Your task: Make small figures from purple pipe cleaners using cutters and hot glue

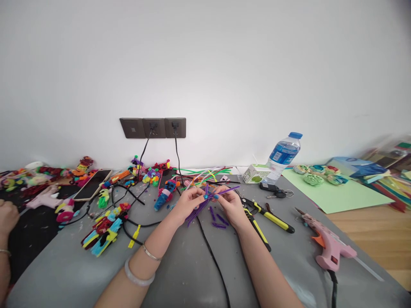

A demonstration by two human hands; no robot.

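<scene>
Purple pipe cleaners (196,212) cross between my two hands above the grey table mat. My left hand (190,202) pinches them near the crossing, its fingers pressed together. From the other side, my right hand (228,202) grips a purple stem that sticks out up and to the right. Short purple pieces (218,225) lie on the mat just below and between the hands. Yellow-and-black pliers (272,218) rest right of my right hand. A blue pipe-cleaner figure (163,196) lies left of my left hand.
A pink glue gun (330,248), keys (280,192), a water bottle (283,156) and a small carton (255,173) are on the right. Left are a phone (93,185), colourful figures (105,229) and black cables. Another person's hand (8,217) is at the left edge.
</scene>
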